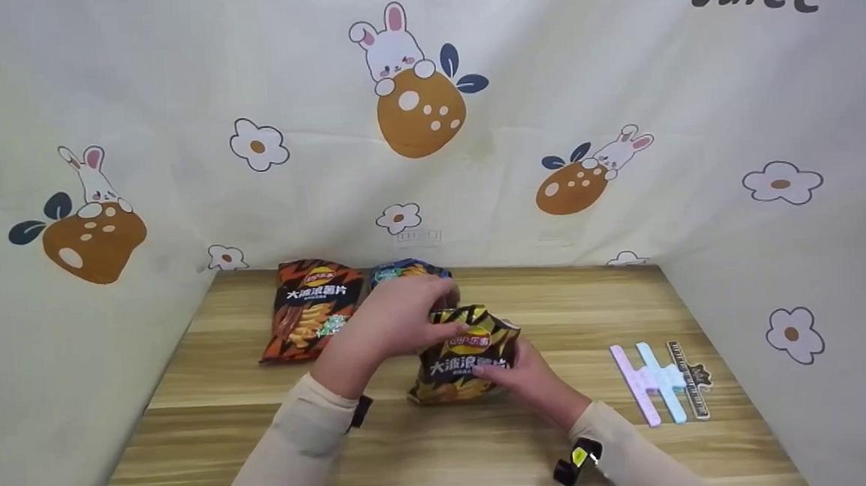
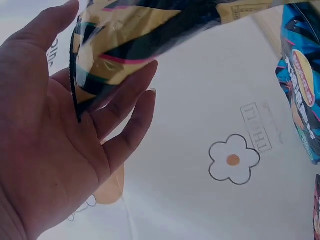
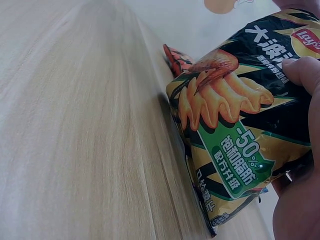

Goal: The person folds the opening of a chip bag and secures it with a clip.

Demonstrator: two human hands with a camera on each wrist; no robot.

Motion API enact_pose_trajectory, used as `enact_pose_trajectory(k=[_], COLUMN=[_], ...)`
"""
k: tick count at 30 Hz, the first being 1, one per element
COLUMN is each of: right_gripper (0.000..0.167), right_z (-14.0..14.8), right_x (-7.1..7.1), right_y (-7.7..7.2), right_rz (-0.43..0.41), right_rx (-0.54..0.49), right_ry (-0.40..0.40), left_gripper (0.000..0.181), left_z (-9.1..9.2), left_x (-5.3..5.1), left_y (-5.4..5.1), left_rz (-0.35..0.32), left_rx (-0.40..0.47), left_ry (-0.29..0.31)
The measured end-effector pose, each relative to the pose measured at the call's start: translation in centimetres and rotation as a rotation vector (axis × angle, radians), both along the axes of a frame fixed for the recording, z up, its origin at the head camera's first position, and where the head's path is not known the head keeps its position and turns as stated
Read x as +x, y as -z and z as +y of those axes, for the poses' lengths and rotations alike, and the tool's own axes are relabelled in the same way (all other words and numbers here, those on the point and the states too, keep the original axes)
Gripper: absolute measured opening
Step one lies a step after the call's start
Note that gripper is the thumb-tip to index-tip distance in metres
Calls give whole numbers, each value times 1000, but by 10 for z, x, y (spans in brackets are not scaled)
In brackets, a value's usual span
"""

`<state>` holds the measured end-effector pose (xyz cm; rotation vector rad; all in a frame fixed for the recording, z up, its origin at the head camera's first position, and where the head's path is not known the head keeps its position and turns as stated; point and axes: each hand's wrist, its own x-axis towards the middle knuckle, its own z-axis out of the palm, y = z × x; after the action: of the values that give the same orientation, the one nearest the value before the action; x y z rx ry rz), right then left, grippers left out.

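A black-and-gold bag of potato chips [image 1: 460, 380] stands near the middle of the table, tilted in the right wrist view. My right hand [image 1: 528, 380] grips its right side, thumb on the printed front and fingers behind, partly hidden. At the bag's top left, my left hand [image 1: 400, 320] holds the upper edge between thumb and curled fingers. In the left wrist view that edge of the chip bag [image 2: 125, 45] lies inside the left hand [image 2: 60, 135]. Behind the left arm are a red-and-black chip bag [image 1: 309, 311] and a blue chip bag [image 1: 404, 269], partly covered.
On the right of the wooden table [image 1: 265, 448] lie a purple clip [image 1: 635, 385], a light blue clip [image 1: 661, 383] and a clear clip with dark markings [image 1: 689, 380], side by side. A printed cloth [image 1: 310, 205] rises along the table's back and sides.
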<state>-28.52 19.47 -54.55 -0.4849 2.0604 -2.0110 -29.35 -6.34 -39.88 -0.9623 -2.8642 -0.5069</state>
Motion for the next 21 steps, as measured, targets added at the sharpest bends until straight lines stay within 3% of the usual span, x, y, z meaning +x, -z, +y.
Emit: enact_pose_trajectory(k=[7,16,21], right_gripper=[70,68,69], right_z=[1,3,3], right_x=[-1,-2,-2], right_y=[1,2,3], right_rz=[7,-3,-3], right_rx=[25,44,49], right_ry=[9,8,18], left_gripper=[50,40,26], left_z=[12,17,17], left_x=[0,-4,-7], left_y=[-4,-7,-5], left_rz=[-7,-65,-56], left_rx=[-85,-49,-35], left_ry=[7,68,87])
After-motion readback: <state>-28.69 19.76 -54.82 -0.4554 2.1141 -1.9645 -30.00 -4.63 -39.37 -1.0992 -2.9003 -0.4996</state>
